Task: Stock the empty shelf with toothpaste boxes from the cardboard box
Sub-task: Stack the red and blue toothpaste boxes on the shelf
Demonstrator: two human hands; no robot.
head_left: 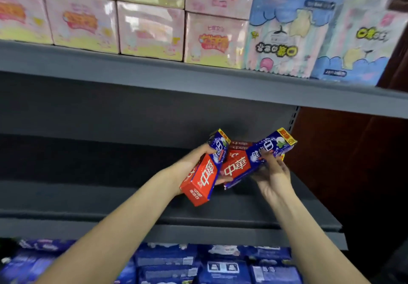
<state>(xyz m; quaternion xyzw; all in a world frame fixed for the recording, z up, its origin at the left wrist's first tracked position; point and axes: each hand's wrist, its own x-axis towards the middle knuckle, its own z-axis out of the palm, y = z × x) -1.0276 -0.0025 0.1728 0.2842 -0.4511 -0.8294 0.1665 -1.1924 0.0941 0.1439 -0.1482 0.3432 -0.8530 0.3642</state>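
1. Head view, centre of the frame: a red-and-blue toothpaste box [202, 173] is being gripped by the left hand [194, 162], fingers curled round it, tilted with its blue end toward the empty shelf [88, 195].
2. Right of centre, a second toothpaste box [254, 161] is being held by the right hand [273, 173], fingers wrapped underneath, probably for setting down at the shelf's right end.
3. Further boxes [240, 145] are being partly hidden behind; their count cannot be told.
4. The cardboard box is not being shown.

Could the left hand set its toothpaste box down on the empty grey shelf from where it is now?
Probably yes. The left hand grips its toothpaste box already above the grey shelf, and the bare board to the left of it looks unobstructed. Only the right hand with its own box crowds the right side.
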